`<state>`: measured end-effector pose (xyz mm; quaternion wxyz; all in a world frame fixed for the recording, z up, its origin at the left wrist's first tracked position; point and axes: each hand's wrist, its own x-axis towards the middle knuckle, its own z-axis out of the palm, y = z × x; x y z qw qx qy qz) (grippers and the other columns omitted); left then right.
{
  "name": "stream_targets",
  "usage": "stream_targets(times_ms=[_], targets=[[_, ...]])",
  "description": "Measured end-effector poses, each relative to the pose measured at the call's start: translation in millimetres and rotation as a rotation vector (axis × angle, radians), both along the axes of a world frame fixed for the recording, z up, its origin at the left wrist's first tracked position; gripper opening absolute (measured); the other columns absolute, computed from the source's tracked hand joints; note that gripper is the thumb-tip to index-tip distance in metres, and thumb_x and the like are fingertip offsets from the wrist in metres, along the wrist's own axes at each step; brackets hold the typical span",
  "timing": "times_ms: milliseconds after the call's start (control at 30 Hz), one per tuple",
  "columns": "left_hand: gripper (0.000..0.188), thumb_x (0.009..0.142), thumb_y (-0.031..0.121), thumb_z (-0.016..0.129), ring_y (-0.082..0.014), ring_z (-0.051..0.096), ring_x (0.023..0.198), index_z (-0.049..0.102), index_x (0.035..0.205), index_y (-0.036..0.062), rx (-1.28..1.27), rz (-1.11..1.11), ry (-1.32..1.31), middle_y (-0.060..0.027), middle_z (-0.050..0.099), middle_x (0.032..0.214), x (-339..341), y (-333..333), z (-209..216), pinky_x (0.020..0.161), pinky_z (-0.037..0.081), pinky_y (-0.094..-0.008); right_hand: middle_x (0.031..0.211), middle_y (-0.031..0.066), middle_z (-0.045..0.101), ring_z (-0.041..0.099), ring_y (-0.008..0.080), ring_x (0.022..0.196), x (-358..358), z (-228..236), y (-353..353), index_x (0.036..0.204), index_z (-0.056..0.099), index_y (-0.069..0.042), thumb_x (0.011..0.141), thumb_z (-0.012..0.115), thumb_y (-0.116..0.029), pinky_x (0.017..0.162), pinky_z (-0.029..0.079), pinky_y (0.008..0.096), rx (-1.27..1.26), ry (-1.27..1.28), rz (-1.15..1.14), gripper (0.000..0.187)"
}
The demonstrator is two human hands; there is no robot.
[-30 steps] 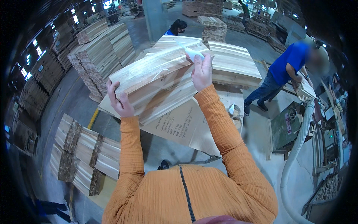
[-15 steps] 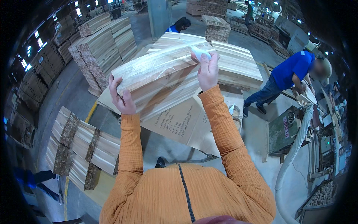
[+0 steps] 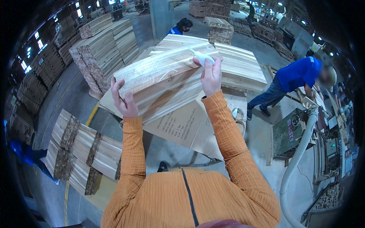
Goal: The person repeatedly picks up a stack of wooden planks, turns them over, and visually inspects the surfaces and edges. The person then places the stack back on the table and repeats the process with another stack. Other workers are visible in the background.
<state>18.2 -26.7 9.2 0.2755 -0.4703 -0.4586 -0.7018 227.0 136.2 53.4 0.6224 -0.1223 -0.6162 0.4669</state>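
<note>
A thick wooden board (image 3: 157, 66) lies tilted before me, its left end raised in my left hand (image 3: 125, 100). The thumb rests on the near edge and the fingers curl round the end. My right hand (image 3: 211, 78) is closed round a small white squeeze bottle (image 3: 203, 58), beside the board's right end. The bottle's thin nozzle points left over the top face. A pale curved streak runs along the board's near upper edge. More boards lie beneath and behind it, over a printed cardboard sheet (image 3: 173, 123).
Stacked boards (image 3: 243, 66) stand beyond my right hand; a tall stack (image 3: 102, 49) is at the far left. More boards (image 3: 83, 148) lie lower left. At right a person in blue (image 3: 298, 72) leans beside a green machine (image 3: 291, 131) and a pale hose (image 3: 300, 155).
The bottle has turned in my right hand, and its nozzle now shows, pointing left over the board. My left hand keeps its place. The person at right leans lower.
</note>
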Motion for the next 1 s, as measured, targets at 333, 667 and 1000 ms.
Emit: stream_targets(times_ms=[333, 667, 1000], targets=[[0.044, 0.087, 0.034, 0.051, -0.0319, 0.043, 0.120, 0.052, 0.111, -0.0028, 0.005, -0.001, 0.009, -0.0266, 0.045, 0.127, -1.4, 0.6, 0.5, 0.093, 0.037, -0.0365, 0.094, 0.0084, 0.066, 0.038, 0.0001, 0.052, 16.8, 7.4, 0.9, 0.102, 0.042, -0.003, 0.097, 0.042, -0.023, 0.044, 0.030, 0.0158, -0.030, 0.068, -0.047, 0.021], [0.041, 0.087, 0.030, 0.049, -0.0313, 0.042, 0.121, 0.052, 0.112, -0.0029, 0.032, -0.026, 0.015, -0.0245, 0.047, 0.124, 2.1, 0.3, 3.4, 0.099, 0.031, -0.0381, 0.071, 0.0004, 0.055, 0.048, 0.0034, 0.056, 56.2, 2.3, 10.9, 0.096, 0.051, -0.002, 0.091, 0.057, -0.021, 0.048, 0.037, 0.0168, -0.063, 0.091, -0.125, 0.020], [0.047, 0.086, 0.038, 0.051, -0.0326, 0.045, 0.118, 0.052, 0.109, -0.0035, 0.011, -0.002, 0.000, -0.0274, 0.046, 0.125, 2.4, -1.6, 3.2, 0.093, 0.038, -0.0374, 0.063, -0.0024, 0.051, 0.045, 0.0029, 0.050, 50.4, 10.2, 5.2, 0.090, 0.054, -0.001, 0.089, 0.059, -0.020, 0.043, 0.034, 0.0179, 0.029, -0.024, -0.175, 0.020]])
